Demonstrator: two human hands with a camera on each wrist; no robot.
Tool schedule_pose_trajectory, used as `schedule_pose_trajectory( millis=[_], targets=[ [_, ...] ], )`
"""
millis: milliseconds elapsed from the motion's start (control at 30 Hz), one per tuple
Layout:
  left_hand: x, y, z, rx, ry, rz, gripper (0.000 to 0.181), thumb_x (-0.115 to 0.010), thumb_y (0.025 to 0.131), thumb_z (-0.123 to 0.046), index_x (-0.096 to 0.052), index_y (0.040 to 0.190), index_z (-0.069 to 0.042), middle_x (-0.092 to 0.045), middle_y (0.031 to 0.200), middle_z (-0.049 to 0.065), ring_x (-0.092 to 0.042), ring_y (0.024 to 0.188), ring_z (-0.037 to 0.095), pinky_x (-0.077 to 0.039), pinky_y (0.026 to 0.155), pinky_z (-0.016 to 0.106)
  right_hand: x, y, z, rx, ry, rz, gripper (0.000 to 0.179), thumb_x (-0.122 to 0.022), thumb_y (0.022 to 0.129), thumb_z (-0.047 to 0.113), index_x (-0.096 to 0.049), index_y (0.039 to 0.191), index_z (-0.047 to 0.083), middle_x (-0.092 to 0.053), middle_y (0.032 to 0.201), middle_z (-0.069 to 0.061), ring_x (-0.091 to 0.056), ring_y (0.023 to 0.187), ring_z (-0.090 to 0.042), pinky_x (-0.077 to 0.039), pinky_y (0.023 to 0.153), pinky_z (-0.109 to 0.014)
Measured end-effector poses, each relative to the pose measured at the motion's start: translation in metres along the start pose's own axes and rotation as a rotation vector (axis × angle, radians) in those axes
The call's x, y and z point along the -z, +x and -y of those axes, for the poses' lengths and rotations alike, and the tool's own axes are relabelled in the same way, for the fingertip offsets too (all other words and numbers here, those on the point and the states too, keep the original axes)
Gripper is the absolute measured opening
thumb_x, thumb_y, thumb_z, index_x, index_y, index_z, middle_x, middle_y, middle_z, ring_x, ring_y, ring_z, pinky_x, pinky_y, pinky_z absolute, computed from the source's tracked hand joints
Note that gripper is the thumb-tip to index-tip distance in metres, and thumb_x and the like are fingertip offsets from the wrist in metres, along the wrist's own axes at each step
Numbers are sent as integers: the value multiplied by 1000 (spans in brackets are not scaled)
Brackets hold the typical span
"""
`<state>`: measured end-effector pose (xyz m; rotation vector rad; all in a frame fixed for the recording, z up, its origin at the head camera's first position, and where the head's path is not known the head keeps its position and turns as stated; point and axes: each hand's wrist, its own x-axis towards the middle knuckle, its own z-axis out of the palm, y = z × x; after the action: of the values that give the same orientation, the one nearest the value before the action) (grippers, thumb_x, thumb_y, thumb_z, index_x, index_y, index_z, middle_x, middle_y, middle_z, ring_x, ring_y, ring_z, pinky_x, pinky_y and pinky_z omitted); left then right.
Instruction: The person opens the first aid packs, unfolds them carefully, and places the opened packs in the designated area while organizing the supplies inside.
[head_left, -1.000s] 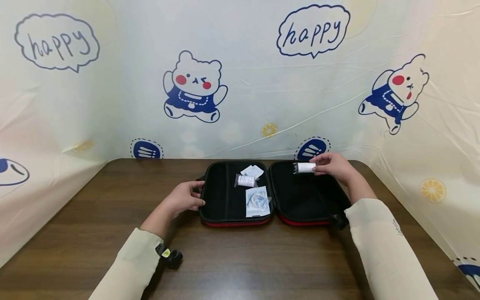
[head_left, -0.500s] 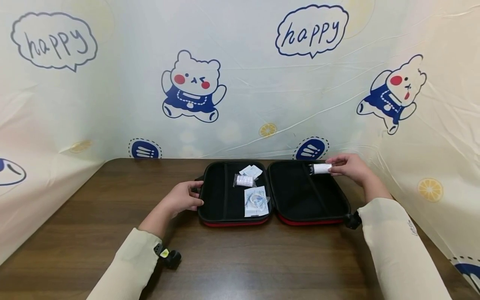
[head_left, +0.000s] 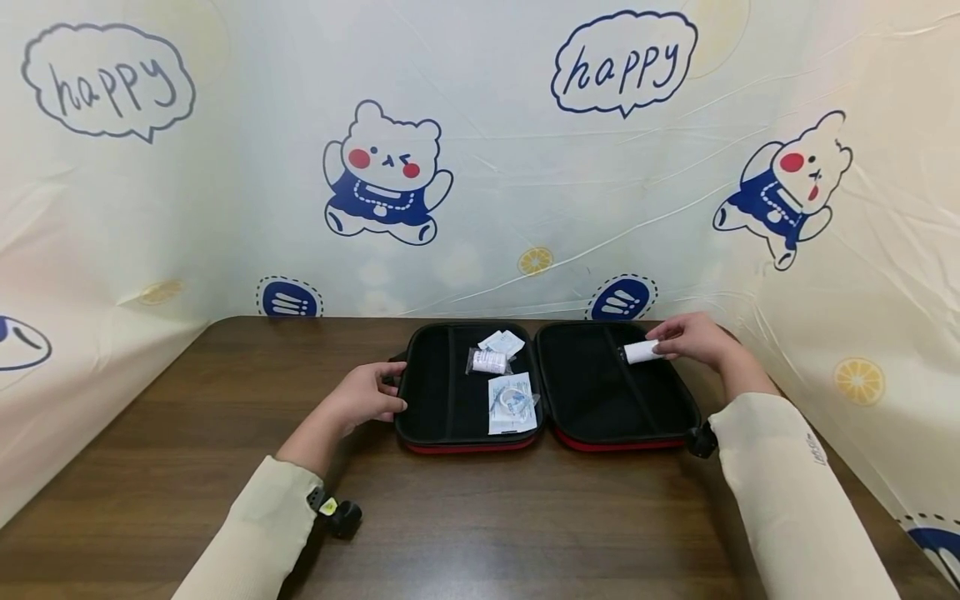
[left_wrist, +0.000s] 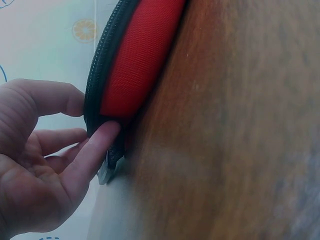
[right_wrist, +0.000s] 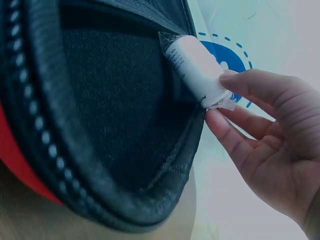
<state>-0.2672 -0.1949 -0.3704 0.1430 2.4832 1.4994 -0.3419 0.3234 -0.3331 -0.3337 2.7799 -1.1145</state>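
A black zip case with red outer sides (head_left: pixel 427 383) lies spread flat at the back of the table. My left hand (head_left: pixel 367 393) holds its left edge; in the left wrist view the thumb (left_wrist: pixel 95 150) presses the red side and the fingers touch the zip rim. Over the case's right half, my right hand (head_left: pixel 693 340) pinches one end of a white bandage roll (right_wrist: pixel 195 70) in clear wrapping, thumb on top. Inside the left half lie a second wrapped bandage roll (head_left: pixel 490 362), small white packets (head_left: pixel 504 342) and a larger printed sachet (head_left: pixel 513 404).
The brown wooden table (head_left: pixel 510 517) extends in front of the case. A patterned cloth (head_left: pixel 480 167) hangs behind it and along both sides. A dark strap (head_left: pixel 630 367) runs down the case's right half.
My right hand has carried the bandage roll rightward across the case's right half, then slightly lower, with the roll now tilted. The left hand stays at the case's edge.
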Motion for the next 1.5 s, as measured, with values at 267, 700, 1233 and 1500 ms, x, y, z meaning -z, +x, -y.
schedule_pose_trajectory(
  millis=[267,700,1233,1500],
  targets=[
    [0,0,0,7,7,2,70,-69,84,6,-38,146,3,-51,120,27,-54,104,30,-59,73,34,-5,4,6,-20,-56,52,28,-63,92,5,-64,115,-11,-67,106,-23,-62,85,-23,-55,83,-46],
    [2,0,0,9,10,9,70,-69,84,6,-38,147,2,-51,121,28,-55,105,31,-59,73,35,-13,17,23,-22,-50,139,27,-63,92,2,-65,117,-9,-67,106,-20,-62,84,-22,-57,80,-37],
    [2,2,-4,11,20,15,70,-69,84,5,-38,147,2,-51,121,27,-54,105,31,-59,74,34,-26,40,16,-55,176,199,31,-58,91,-8,-55,121,-18,-65,109,-24,-67,84,-17,-57,82,-36],
    [1,1,-2,10,27,10,70,-69,84,6,-38,147,3,-52,119,27,-55,103,30,-59,73,34,-34,41,13,-54,280,211,38,-56,92,-10,-48,127,-20,-62,116,-24,-63,87,-12,-56,84,-31]
  ],
)
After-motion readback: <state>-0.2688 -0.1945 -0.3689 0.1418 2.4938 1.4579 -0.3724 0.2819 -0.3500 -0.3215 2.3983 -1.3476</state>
